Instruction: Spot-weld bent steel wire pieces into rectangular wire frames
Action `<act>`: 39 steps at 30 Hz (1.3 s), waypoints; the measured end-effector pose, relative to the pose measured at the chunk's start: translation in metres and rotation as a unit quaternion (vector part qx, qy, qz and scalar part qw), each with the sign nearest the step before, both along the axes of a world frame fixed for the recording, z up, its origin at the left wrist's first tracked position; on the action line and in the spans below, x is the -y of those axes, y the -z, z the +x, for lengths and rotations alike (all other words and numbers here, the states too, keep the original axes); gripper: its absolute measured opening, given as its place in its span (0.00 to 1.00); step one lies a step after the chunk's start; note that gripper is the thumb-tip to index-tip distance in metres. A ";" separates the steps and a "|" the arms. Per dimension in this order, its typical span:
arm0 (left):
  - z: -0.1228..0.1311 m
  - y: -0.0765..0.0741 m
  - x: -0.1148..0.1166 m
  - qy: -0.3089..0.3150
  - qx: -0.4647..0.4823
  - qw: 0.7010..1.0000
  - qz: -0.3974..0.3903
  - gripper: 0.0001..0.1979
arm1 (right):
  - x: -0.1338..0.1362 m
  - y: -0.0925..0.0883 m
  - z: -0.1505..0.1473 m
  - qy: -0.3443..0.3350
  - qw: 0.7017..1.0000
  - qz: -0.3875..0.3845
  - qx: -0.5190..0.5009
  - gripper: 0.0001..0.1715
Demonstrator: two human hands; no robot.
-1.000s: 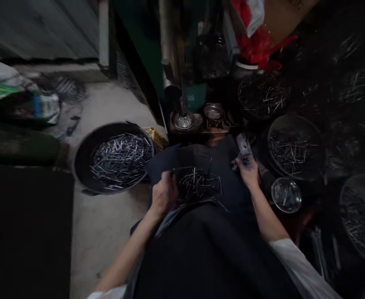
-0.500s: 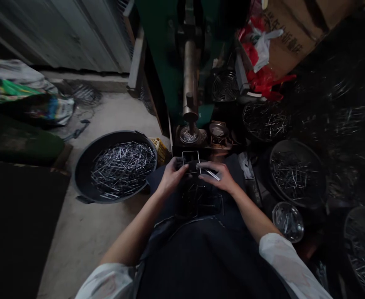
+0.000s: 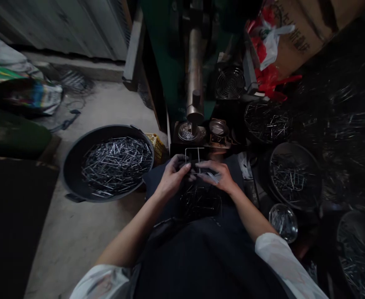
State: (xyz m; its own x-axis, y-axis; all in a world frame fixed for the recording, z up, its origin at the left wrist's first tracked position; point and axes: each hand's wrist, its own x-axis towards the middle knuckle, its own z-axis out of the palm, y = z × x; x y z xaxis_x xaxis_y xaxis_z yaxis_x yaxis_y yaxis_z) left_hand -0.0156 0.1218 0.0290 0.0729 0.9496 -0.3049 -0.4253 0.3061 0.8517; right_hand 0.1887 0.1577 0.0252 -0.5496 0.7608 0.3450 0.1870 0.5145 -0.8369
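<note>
Over my lap, in front of the machine, I hold a thin bent metal wire frame (image 3: 192, 148) upright between both hands. My left hand (image 3: 173, 173) closes on its left side, thumb pressed toward the fingers. My right hand (image 3: 219, 174) pinches the right side, where an upright wire crosses under the top wire's end. Several short metal rods (image 3: 213, 177) are tucked in the right palm. Dark wire pieces (image 3: 201, 203) lie on my apron below. Just beyond the hands, the machine's metal ram (image 3: 195, 83) stands above a round dish of small shiny bits (image 3: 188, 131).
A black tub (image 3: 68, 162) heaped with metal rods stands at left, a yellow basket (image 3: 157, 145) behind it. On the right are tubs of wire pieces (image 3: 290, 176) and a shiny bowl (image 3: 284, 223). A fan (image 3: 230, 83), red bags (image 3: 268, 79) and a cardboard box (image 3: 307, 33) sit behind.
The top wire now reaches past the right upright, where before they met at a corner. The hands have barely moved; the view has shifted slightly, with the left tub further left.
</note>
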 end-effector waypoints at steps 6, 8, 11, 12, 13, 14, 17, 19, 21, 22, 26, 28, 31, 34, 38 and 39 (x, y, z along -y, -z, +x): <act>0.001 -0.002 0.003 -0.003 0.005 1.000 0.005 0.20 | 0.001 0.001 -0.001 -0.003 1.000 -0.005 0.005 0.19; 0.001 -0.002 0.003 -0.006 0.001 1.000 0.006 0.20 | 0.000 0.002 -0.002 -0.007 1.000 -0.008 0.005 0.19; 0.000 -0.003 0.002 -0.008 -0.004 1.000 0.004 0.20 | -0.002 0.004 -0.002 -0.008 1.000 -0.012 0.005 0.18; -0.001 -0.003 0.001 -0.009 -0.006 1.000 0.002 0.20 | -0.003 0.005 -0.003 -0.008 1.000 -0.015 0.005 0.18; -0.001 -0.004 0.001 -0.011 -0.006 1.000 -0.002 0.20 | -0.004 0.005 -0.003 -0.009 1.000 -0.018 0.007 0.18; -0.001 -0.005 0.001 -0.015 -0.007 1.000 -0.005 0.21 | -0.005 0.005 -0.004 -0.011 1.000 -0.021 0.009 0.19; -0.002 -0.008 -0.001 -0.024 -0.007 1.000 -0.013 0.21 | -0.009 0.002 -0.005 -0.016 0.999 -0.026 0.010 0.19; -0.003 -0.009 -0.004 -0.027 -0.007 1.000 -0.014 0.21 | -0.013 0.001 -0.007 -0.021 0.999 -0.022 0.008 0.19; -0.005 -0.008 -0.007 -0.027 -0.003 1.000 -0.009 0.21 | -0.017 -0.001 -0.008 -0.024 1.000 -0.014 0.006 0.19; -0.006 -0.008 -0.009 -0.026 0.000 1.000 -0.004 0.21 | -0.019 -0.002 -0.009 -0.025 1.000 -0.010 0.006 0.19; -0.009 -0.007 -0.018 -0.023 0.008 1.000 0.018 0.20 | -0.028 -0.005 -0.012 -0.020 1.000 0.007 0.008 0.20; -0.010 -0.008 -0.021 -0.025 0.009 0.999 0.027 0.20 | -0.032 -0.008 -0.013 -0.017 1.000 0.018 0.006 0.19; -0.011 -0.010 -0.024 -0.020 0.008 0.999 0.039 0.19 | -0.035 -0.011 -0.014 -0.029 0.999 0.028 -0.001 0.20; -0.011 -0.011 -0.024 -0.017 0.008 0.999 0.045 0.18 | -0.036 -0.014 -0.014 -0.035 0.999 0.019 0.002 0.20; -0.011 -0.011 -0.025 -0.018 0.010 0.999 0.042 0.20 | -0.036 -0.016 -0.016 -0.028 0.999 0.020 0.008 0.19; -0.011 -0.011 -0.025 -0.019 0.012 0.999 0.043 0.20 | -0.037 -0.016 -0.016 -0.028 0.999 0.023 0.007 0.19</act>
